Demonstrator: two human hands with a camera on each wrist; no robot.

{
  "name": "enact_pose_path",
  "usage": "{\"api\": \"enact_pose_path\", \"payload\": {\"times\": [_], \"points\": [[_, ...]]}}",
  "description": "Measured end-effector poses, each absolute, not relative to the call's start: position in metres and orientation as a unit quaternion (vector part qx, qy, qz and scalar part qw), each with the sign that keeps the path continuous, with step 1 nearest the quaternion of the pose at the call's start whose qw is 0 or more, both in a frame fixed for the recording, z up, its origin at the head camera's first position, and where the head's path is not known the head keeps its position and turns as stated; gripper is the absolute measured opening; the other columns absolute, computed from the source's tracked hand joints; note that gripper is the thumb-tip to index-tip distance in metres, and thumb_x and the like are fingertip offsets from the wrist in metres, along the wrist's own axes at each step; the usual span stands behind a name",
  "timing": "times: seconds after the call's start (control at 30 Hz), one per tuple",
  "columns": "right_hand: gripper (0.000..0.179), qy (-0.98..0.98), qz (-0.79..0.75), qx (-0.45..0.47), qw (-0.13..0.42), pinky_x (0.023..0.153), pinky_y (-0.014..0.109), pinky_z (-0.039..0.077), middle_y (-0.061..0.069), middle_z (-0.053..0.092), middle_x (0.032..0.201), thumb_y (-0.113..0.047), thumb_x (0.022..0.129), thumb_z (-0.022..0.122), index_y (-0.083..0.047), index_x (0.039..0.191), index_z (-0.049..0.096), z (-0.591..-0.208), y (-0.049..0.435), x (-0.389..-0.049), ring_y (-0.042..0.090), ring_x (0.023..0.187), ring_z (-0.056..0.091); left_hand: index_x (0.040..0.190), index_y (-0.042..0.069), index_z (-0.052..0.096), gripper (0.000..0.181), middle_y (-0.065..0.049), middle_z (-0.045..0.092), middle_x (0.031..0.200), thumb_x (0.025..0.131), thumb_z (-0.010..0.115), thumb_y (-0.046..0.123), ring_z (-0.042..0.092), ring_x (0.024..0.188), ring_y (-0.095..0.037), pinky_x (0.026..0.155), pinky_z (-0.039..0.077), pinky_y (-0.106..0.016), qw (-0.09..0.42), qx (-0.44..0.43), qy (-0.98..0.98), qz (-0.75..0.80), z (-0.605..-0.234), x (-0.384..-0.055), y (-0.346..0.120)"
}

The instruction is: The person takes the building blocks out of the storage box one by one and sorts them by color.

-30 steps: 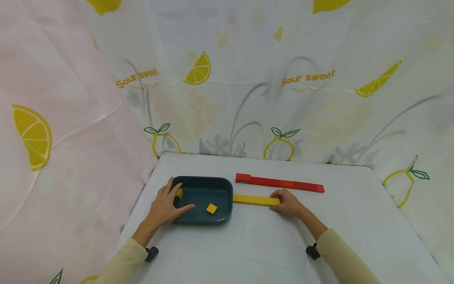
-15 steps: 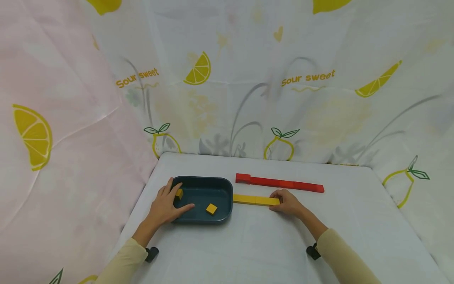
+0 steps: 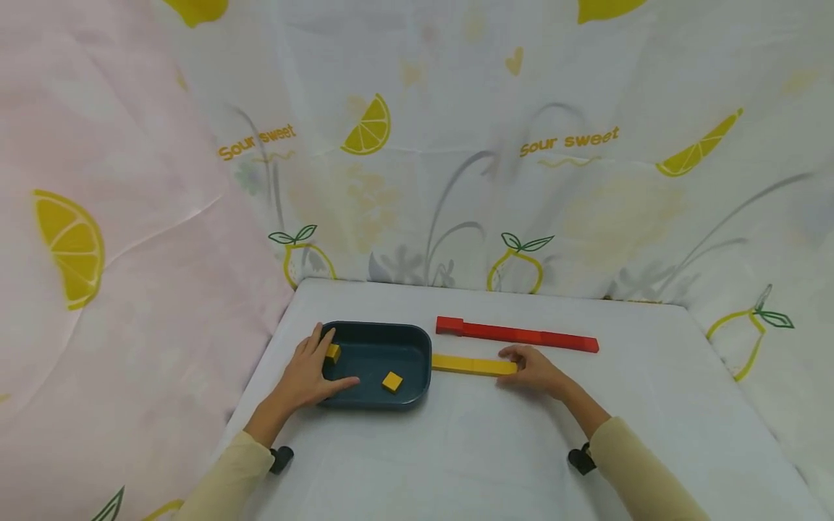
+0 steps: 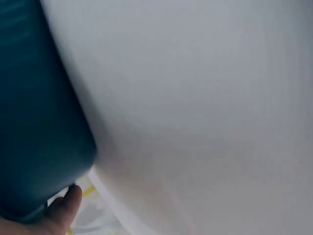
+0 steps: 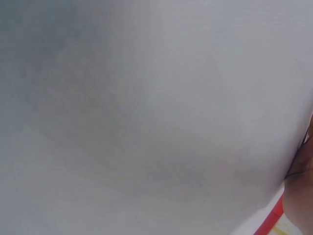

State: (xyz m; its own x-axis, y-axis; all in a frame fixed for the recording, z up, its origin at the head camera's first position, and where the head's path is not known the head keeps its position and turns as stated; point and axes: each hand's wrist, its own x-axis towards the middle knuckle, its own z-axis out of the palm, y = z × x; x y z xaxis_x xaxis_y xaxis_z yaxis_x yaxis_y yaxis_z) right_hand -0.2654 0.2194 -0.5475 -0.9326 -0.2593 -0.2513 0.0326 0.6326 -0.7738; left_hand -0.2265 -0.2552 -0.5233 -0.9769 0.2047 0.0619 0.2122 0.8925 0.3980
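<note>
My left hand (image 3: pixel 311 370) lies over the left end of a dark blue tray (image 3: pixel 374 404), its fingers spread at the rim and its thumb stretched across the front left part. In the left wrist view, fingertips (image 4: pixel 71 198) show at the tray's corner (image 4: pixel 73 161). Two yellow cubes are inside the tray: one (image 3: pixel 393 382) near the front, another (image 3: pixel 333 353) beside my left fingers. From the tray's right side runs a row of yellow blocks (image 3: pixel 470 365). My right hand (image 3: pixel 536 371) pinches this row's far right end between thumb and fingers; the fingertips are partly hidden.
Behind the yellow row lies a longer row of red blocks (image 3: pixel 515 334), with a raised red block (image 3: pixel 449 325) at its left end. A white cloth (image 3: pixel 482 456) covers the table. Lemon-printed curtains (image 3: pixel 423 166) stand at the back and sides.
The whole head view has shifted very slightly to the right. Both hands, the tray and the blocks keep their places relative to one another.
</note>
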Motion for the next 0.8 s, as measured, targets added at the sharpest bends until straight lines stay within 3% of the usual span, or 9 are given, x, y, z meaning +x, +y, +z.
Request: {"api": "enact_pose_path", "payload": {"times": [0.3, 0.6, 0.8], "points": [[0.075, 0.887, -0.433, -0.057, 0.148, 0.073, 0.027, 0.048, 0.009, 0.054, 0.102, -0.037, 0.076, 0.085, -0.008, 0.137, 0.054, -0.543, 0.225, -0.261, 0.023, 0.094, 0.049, 0.158, 0.002, 0.013, 0.134, -0.022, 0.009, 0.165, 0.065, 0.071, 0.079, 0.023, 0.146, -0.045, 0.107, 0.037, -0.064, 0.003, -0.116, -0.973, -0.198, -0.524, -0.226, -0.258], [0.053, 0.901, -0.407, -0.147, 0.027, 0.065, 0.021, 0.052, 0.012, 0.059, 0.1, -0.025, 0.082, 0.081, -0.005, 0.125, 0.059, -0.516, 0.206, -0.229, 0.017, 0.079, 0.057, 0.159, 0.008, 0.015, 0.131, -0.019, 0.015, 0.165, 0.065, 0.068, 0.082, 0.029, 0.144, -0.044, 0.099, 0.044, -0.064, 0.019, -0.111, -0.974, -0.196, -0.529, -0.218, -0.253], [0.042, 0.878, -0.418, -0.234, 0.01, 0.069, 0.019, 0.054, 0.013, 0.063, 0.104, -0.019, 0.085, 0.078, -0.01, 0.122, 0.061, -0.494, 0.153, -0.223, 0.01, 0.079, 0.059, 0.158, 0.006, 0.015, 0.131, -0.019, 0.012, 0.165, 0.065, 0.071, 0.079, 0.027, 0.145, -0.045, 0.106, 0.039, -0.063, 0.018, -0.109, -0.973, -0.202, -0.524, -0.222, -0.255]]}}
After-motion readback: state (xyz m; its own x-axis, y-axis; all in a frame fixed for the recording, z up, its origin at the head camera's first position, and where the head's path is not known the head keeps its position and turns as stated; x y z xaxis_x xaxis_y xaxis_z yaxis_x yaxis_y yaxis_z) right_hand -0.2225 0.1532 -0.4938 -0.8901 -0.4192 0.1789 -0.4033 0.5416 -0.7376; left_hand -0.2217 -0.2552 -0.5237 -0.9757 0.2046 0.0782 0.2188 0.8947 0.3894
